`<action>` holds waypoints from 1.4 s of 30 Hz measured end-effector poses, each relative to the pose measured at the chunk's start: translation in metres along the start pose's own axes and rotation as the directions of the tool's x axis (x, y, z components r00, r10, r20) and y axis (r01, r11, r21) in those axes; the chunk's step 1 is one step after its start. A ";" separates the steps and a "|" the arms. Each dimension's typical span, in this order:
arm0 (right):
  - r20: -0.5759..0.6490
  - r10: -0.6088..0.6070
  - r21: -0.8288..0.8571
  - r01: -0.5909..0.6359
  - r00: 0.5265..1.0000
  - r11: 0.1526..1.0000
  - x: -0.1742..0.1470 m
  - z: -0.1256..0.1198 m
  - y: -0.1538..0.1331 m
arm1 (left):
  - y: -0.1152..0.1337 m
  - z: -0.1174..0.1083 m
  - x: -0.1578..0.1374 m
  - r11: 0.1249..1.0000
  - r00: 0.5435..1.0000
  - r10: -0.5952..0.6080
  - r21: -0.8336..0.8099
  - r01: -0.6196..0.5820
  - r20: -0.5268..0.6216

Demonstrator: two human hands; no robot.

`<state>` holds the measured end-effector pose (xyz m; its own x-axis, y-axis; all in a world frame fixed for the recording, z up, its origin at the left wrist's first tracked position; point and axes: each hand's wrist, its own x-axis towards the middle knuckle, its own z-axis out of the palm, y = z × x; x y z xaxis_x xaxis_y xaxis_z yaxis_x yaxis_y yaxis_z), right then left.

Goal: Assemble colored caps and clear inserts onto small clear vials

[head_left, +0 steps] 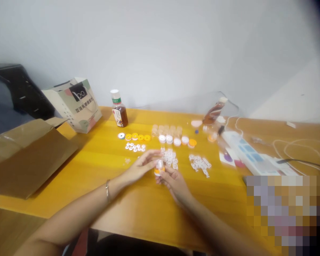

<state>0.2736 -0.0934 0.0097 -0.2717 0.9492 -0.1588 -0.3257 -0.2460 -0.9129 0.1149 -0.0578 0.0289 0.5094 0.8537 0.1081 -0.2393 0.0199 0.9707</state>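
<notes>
A small plastic container (pixel 159 170), clear on top with an orange and white band below, is upright between my hands above the table. My right hand (pixel 177 184) is closed around its lower part. The fingers of my left hand (pixel 143 164) pinch near its top. Behind them lies a pile of small white cut-out pieces (pixel 169 158), with a second pile of white pieces (pixel 200 163) to the right. Small white discs (pixel 134 147) lie in rows left of the first pile. Yellow round parts (pixel 140 137) and white round parts (pixel 169 139) line up farther back.
Clear cups (pixel 166 130) stand behind the white round parts. A brown cardboard box (pixel 29 156), paper bag (pixel 80 106) and dark-liquid bottle (pixel 120 113) are at left. Another bottle (pixel 214 111), a white-and-blue box (pixel 252 151) and white cables (pixel 290 145) are at right.
</notes>
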 end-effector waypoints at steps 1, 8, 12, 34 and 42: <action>0.001 -0.001 -0.003 0.001 1.000 1.000 0.000 0.000 0.000 | 0.000 0.000 0.000 1.000 1.000 0.008 0.006 -0.008 -0.024; 0.009 -0.001 -0.008 0.001 1.000 1.000 -0.002 0.002 0.001 | -0.004 -0.001 0.003 0.999 0.995 -0.013 -0.048 0.008 -0.098; 0.007 -0.008 -0.001 0.008 1.000 1.000 -0.001 0.000 0.002 | -0.006 -0.002 0.004 0.994 0.990 -0.059 0.084 0.069 -0.125; 0.056 -0.068 -0.104 0.074 0.996 0.992 0.000 0.005 0.005 | 0.006 0.012 -0.002 0.998 0.998 -0.039 0.049 0.042 -0.048; 0.103 -0.064 -0.040 0.068 0.993 0.997 0.003 -0.001 0.007 | 0.004 0.005 0.000 0.991 0.991 -0.100 0.099 0.091 0.091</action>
<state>0.2712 -0.0921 0.0021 -0.3420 0.9377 -0.0608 -0.3068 -0.1726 -0.9360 0.1184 -0.0604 0.0343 0.6040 0.7964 0.0296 -0.1088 0.0455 0.9930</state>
